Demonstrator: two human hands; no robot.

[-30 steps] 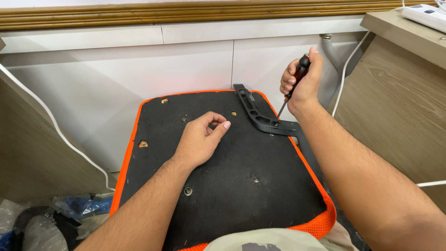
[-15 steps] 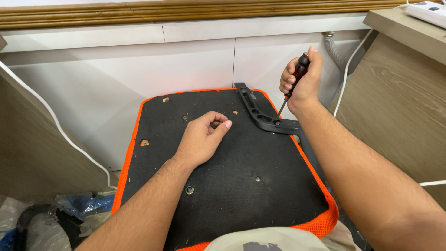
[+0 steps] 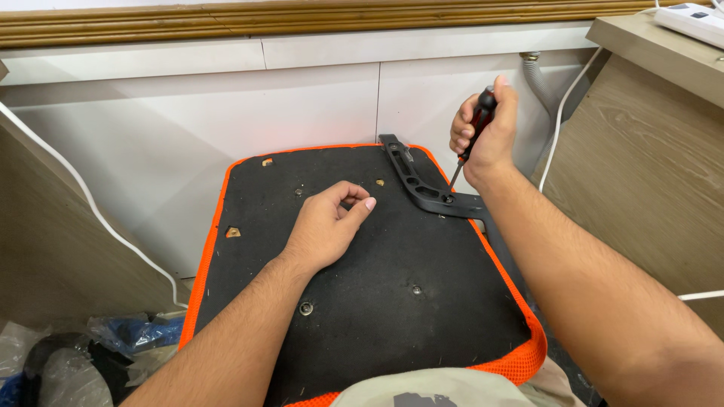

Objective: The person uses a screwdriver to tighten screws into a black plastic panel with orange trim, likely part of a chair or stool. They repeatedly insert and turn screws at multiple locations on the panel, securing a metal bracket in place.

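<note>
Nothing has moved: right hand [image 3: 483,139] still grips black-handled screwdriver [image 3: 471,139].

Left hand [image 3: 328,226]: palm down, fingers loosely curled, thumb meeting fingertips, forearm extended forward. Right hand [image 3: 483,136]: raised higher, fist closed in a firm grip, wrist bent, bare forearm angled inward.

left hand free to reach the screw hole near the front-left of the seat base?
Probably yes. The left hand rests on the black seat base, and the hole lies just beside its forearm with nothing covering it. The right hand with the screwdriver is far off.
</note>
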